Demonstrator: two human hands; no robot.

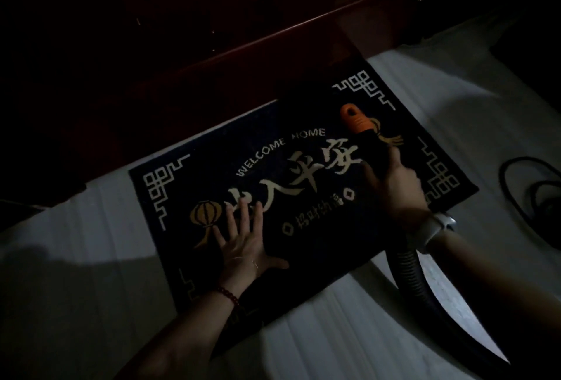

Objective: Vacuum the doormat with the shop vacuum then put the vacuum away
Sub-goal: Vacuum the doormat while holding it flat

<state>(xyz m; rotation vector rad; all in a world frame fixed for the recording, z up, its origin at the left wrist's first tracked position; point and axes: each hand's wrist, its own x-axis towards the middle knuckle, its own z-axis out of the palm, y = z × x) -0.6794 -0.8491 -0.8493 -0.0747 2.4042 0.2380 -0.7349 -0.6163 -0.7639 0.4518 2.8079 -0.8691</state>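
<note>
My left hand (pixel 243 246) lies flat, fingers spread, pressing the doormat (pixel 303 197) to the floor before the door; my right hand (pixel 394 188) is wrapped round the hose wand (pixel 376 152), its orange end (pixel 353 118) over the mat. If I ease the pressing hand, suction could lift or bunch the mat, I reckon. The gloom hides the nozzle mouth, and the vacuum body is out of view.

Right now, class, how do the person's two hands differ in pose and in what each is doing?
The left hand lies flat with fingers spread, pressing on the doormat; the right hand is curled round the black vacuum nozzle. The left wrist has a red bead bracelet; the right wrist has a pale watch. Both are bare and over the doormat.
</note>
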